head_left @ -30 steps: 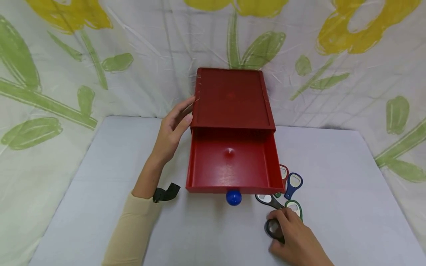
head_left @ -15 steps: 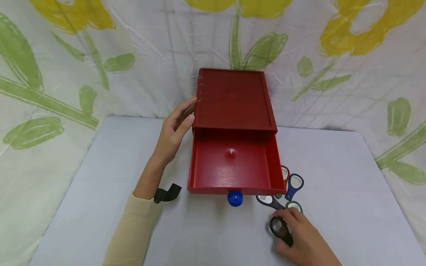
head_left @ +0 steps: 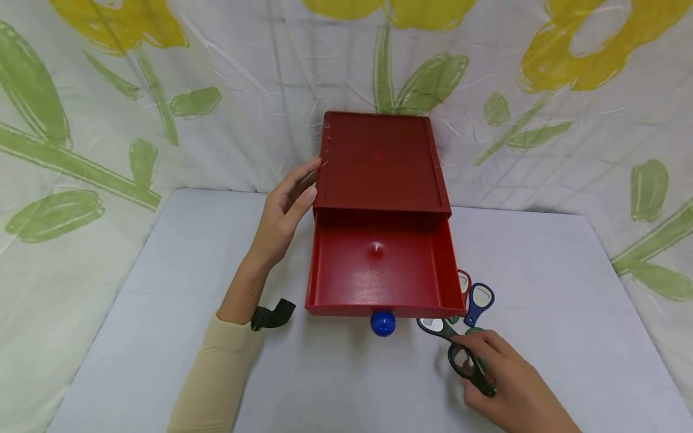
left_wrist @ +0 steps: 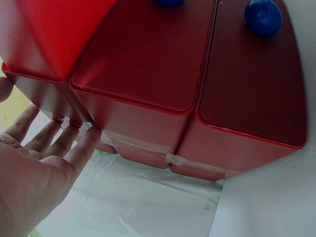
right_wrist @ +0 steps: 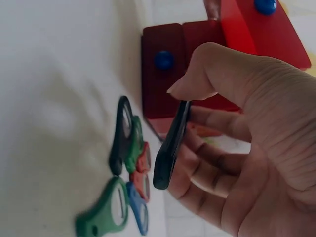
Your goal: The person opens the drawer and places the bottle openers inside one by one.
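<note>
A red drawer unit (head_left: 379, 162) stands on the table, its top drawer (head_left: 346, 310) pulled out with nothing inside. On that drawer's front is a blue knob (head_left: 382, 323). My left hand (head_left: 276, 222) rests its extended fingertips against the unit's left side. My right hand (head_left: 517, 385) pinches a black ring-headed bottle opener (right_wrist: 168, 148) between thumb and fingers, above the table. Below it lie another black opener (right_wrist: 118, 140), a green opener (right_wrist: 101, 210) and a blue opener (head_left: 472, 313). Red openers (right_wrist: 140, 185) lie among them, partly hidden by the drawer in the head view.
A white cloth covers the table (head_left: 547, 288). Behind it hangs a curtain (head_left: 243, 138) with yellow flowers and green leaves. Two shut drawers (left_wrist: 143, 49) sit below the pulled-out one. A black strap piece (head_left: 273, 316) sticks out from my left wrist.
My right hand has lifted the black bottle opener from the table and moved slightly right, now covering much of the green opener. The left hand stays against the drawer unit.
</note>
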A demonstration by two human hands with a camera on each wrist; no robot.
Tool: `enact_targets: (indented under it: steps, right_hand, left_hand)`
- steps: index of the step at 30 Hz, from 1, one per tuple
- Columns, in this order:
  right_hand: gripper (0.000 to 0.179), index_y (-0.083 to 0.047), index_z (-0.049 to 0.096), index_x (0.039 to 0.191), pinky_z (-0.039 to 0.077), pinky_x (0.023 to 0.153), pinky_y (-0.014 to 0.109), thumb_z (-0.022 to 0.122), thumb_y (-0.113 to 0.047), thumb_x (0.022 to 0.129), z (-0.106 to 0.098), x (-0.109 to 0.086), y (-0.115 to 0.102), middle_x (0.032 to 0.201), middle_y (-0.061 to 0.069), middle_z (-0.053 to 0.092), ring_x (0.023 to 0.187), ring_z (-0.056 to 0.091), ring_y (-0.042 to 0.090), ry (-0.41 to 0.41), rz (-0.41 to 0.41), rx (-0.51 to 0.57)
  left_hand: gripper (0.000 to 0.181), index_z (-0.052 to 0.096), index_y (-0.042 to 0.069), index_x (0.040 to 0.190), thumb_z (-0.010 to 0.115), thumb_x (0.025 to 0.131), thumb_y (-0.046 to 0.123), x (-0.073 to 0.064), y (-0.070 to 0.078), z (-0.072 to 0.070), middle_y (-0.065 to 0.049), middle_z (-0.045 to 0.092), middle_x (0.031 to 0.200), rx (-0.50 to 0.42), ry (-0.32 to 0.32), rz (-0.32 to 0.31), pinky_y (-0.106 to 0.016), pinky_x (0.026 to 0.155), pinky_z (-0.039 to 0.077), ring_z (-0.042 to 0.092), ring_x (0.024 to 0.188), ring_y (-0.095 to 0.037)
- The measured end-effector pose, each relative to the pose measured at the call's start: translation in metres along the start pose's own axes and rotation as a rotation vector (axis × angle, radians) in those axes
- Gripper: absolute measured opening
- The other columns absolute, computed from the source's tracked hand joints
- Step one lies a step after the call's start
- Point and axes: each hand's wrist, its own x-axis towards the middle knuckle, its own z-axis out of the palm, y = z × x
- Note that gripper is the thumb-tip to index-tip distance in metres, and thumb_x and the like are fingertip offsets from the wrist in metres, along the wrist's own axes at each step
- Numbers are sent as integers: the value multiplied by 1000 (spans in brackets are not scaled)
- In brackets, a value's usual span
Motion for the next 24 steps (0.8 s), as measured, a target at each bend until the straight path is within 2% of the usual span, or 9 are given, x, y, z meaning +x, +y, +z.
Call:
enact_targets:
  steps: [2,4,7,10,16,24]
  right_hand:
    - [63,-26,67,134,61,70,21,93,-21,77,-4,-2,1,125,-5,65,97,61,6,42,-36,22]
    - [66,-25,66,134,57,67,17,94,-15,75,-7,-4,2,124,-7,64,94,60,3,115,-101,27]
    - [70,-23,65,133,58,66,17,95,-8,71,-14,-5,3,123,-9,65,92,59,-2,207,-197,31]
    - [72,-23,64,133,59,66,18,93,-2,71,-22,-3,4,125,-8,64,95,59,-4,249,-268,44]
    - [76,-20,64,135,55,73,7,92,4,68,-39,1,7,127,-8,62,103,57,-7,325,-405,53]
    - [77,-18,66,135,53,74,3,92,5,66,-61,3,4,127,-5,63,100,57,-10,359,-429,6]
  left_hand:
    - [53,46,12,160,48,107,14,-1,0,0,3,49,165,3,-1,1,-25,120,47,46,153,-18]
    - [53,46,12,160,48,107,14,-1,-1,0,3,49,165,4,-1,4,-25,120,46,46,153,-18]
    - [53,47,13,160,48,107,15,0,-1,0,3,49,164,7,1,8,-26,120,46,46,153,-18]
    - [53,47,14,160,48,106,16,0,-1,-1,3,50,164,10,7,10,-26,120,47,46,153,-18]
    - [54,46,13,160,49,106,16,1,-1,0,4,49,164,11,4,7,-26,119,48,46,153,-18]
    - [54,46,12,160,49,106,14,0,-1,0,0,48,166,8,7,2,-26,119,48,46,154,-20]
